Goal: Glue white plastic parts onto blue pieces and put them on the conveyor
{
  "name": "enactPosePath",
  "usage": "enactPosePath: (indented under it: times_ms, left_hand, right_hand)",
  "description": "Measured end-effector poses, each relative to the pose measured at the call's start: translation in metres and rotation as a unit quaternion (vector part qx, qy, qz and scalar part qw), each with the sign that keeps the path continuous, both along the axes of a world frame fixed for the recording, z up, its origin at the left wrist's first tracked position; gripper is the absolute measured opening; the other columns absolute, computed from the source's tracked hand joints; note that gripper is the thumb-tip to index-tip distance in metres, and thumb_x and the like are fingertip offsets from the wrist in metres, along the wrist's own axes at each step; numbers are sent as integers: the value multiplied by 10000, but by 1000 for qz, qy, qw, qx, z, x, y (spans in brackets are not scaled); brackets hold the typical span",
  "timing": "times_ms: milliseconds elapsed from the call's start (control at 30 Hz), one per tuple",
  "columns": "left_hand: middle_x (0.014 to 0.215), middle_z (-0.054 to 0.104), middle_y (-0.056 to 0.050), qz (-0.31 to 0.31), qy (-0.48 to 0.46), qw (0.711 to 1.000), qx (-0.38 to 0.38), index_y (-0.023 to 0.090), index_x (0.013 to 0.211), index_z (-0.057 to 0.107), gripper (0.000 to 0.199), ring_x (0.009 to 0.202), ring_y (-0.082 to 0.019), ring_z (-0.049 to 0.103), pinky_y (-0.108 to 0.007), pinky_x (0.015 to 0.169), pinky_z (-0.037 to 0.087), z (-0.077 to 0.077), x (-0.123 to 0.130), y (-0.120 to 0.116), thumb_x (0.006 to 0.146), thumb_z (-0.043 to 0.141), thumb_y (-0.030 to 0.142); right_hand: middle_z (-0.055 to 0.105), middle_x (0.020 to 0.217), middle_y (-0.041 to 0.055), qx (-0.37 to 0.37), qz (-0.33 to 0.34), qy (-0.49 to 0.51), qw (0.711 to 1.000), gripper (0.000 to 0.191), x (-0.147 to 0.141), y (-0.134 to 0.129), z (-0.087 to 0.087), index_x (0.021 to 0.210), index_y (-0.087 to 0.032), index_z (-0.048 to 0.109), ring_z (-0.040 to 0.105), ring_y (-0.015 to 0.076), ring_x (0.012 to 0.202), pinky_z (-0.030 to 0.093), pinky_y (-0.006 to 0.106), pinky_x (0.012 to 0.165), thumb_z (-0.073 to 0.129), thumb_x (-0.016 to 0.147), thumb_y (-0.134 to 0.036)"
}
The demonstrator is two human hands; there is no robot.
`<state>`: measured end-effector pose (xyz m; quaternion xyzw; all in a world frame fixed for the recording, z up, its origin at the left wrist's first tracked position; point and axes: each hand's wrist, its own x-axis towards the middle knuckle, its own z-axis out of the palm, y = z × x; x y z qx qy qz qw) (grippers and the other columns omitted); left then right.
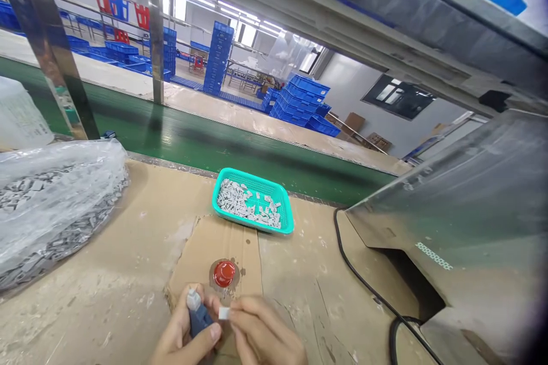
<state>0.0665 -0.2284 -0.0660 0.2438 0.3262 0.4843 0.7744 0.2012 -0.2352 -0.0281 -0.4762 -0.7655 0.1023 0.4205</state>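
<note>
My left hand [188, 333] is closed around a dark blue-grey plastic part [199, 318] with a pale grey block at its upper end. Just to its right, my right hand [265, 331] pinches a small whitish-grey plastic piece [224, 313] between thumb and fingers. The small piece is close to the blue part; whether they touch I cannot tell. Beyond my hands, a small red dish [225, 272], glossy and wet-looking, sits in a dark stain on a cardboard sheet [244, 245]. Farther off stands a turquoise basket [287, 211] with many small grey pieces in it.
A large clear plastic bag [85, 165] full of grey parts lies at left, near a white jug [21, 114]. A green conveyor belt [184, 131] runs behind the bench. At right are a metal housing [471, 211] and a black cable [359, 274]. A metal beam crosses overhead.
</note>
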Motion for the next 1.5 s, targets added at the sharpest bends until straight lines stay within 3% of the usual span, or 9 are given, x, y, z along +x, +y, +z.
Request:
enactPosePath:
  times_ms: [167,300,433,700,900,1100,1233,1367,1500]
  left_hand:
    - [827,472,41,46,3,999,-4,261,826,348,382,686,-137,555,-227,515,374,-14,-9,5,618,656,173]
    - [863,469,19,41,9,999,21,269,930,376,418,779,-165,571,-298,691,411,-11,-17,7,647,681,304]
    - [833,479,14,7,30,999,27,246,888,403,395,868,-195,564,-297,744,394,-5,-23,9,642,692,356]
    - [754,522,25,11,123,991,53,215,836,477,388,693,-101,492,-211,647,356,-4,-30,18,591,714,399]
    - [698,594,0,22,121,992,32,179,745,569,315,608,-87,505,-188,578,375,-2,-31,18,534,754,324]
    - [714,645,-1,94,106,990,-5,193,734,635,297,709,-117,579,-211,697,456,12,-26,13,489,780,278]
    - [736,664,-1,97,74,993,-1,200,714,658,258,727,-117,593,-192,702,467,22,-19,10,494,779,257]
    - [716,652,13,74,65,995,26,209,709,665,222,684,-98,586,-167,659,468,27,-15,7,513,767,221]
    - [677,633,12,90,75,993,14,201,698,660,215,638,-98,570,-176,617,471,35,-11,2,509,762,221]
  right_hand:
    - [617,811,63,-60,-45,-2,997,170,15,30,0,787,-176,606,600,140,768,506,221,684,463,784,-84]
    - [619,850,67,-80,-15,-20,996,165,19,41,-6,830,-172,606,598,143,808,507,233,720,463,797,-97]
    - [611,869,69,-85,-3,-41,996,192,18,42,-11,862,-170,599,590,139,824,501,232,731,437,812,-79]
    - [582,833,65,-15,21,-62,998,253,16,44,-11,894,-170,573,565,146,781,504,259,674,377,817,-31]
    - [570,851,66,-36,34,-91,995,270,17,45,-15,908,-170,565,545,152,797,491,274,696,364,818,-14]
    - [610,846,52,-20,18,-11,1000,226,10,39,10,855,-168,605,579,125,788,488,210,711,444,795,-22]
    - [637,804,21,-87,29,81,993,182,2,23,31,805,-192,637,609,116,765,501,179,698,540,745,-51]
    - [640,799,35,-127,64,123,982,200,-4,10,32,804,-181,650,617,138,763,524,225,686,542,718,-37]
    - [637,803,41,-112,64,120,984,218,-5,7,29,813,-173,654,616,133,751,522,222,669,535,710,-22]
